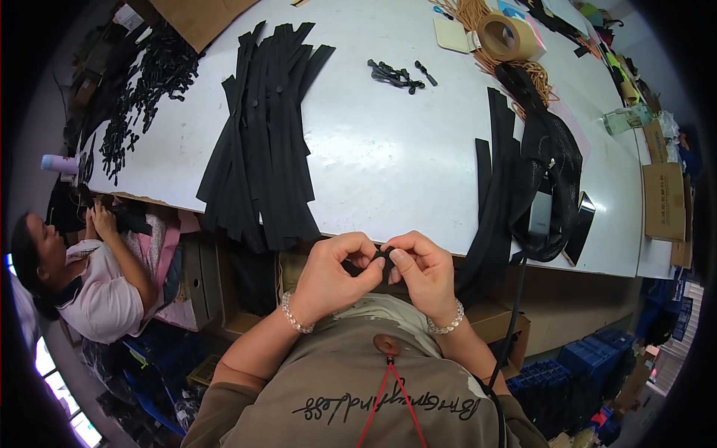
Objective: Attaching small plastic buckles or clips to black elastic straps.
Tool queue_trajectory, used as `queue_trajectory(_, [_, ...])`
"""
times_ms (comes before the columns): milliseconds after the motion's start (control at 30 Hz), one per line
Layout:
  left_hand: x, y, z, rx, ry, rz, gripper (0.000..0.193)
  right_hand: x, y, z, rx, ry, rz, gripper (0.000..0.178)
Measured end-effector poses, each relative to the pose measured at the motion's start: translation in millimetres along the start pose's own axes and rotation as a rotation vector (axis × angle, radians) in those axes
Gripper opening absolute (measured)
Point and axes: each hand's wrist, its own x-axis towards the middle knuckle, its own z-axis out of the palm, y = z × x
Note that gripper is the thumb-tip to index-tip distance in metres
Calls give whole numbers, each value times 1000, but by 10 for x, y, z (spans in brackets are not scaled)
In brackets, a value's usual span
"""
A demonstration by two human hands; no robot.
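Note:
Close in front of my body, just off the table's near edge, both hands meet around a small black piece (384, 257). My left hand (337, 267) pinches it between thumb and fingers. From the other side, my right hand (426, 275) also has it between thumb and forefinger. The fingers cover most of the piece, so its exact kind is hidden. Beyond my left hand lies a fanned pile of flat black strips (261, 149). A few small black cord pulls (396, 76) rest on the white table (373, 164) farther out.
More black strips (500, 164) and a black mesh bag (549, 172) holding a phone lie at right. Behind them are a tape roll (499, 39) and tan cords (532, 73). A heap of black pulls (153, 71) spreads far left. Another person (104, 276) sits at left.

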Motion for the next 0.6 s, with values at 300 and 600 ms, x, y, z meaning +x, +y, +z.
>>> queue_trajectory(300, [-14, 43, -14, 141, 31, 114, 9, 28, -169, -44, -317, -72, -116, 9])
queue_trajectory(600, [-13, 12, -34, 274, 3, 231, 9, 18, -230, -82, -498, -106, -154, 9])
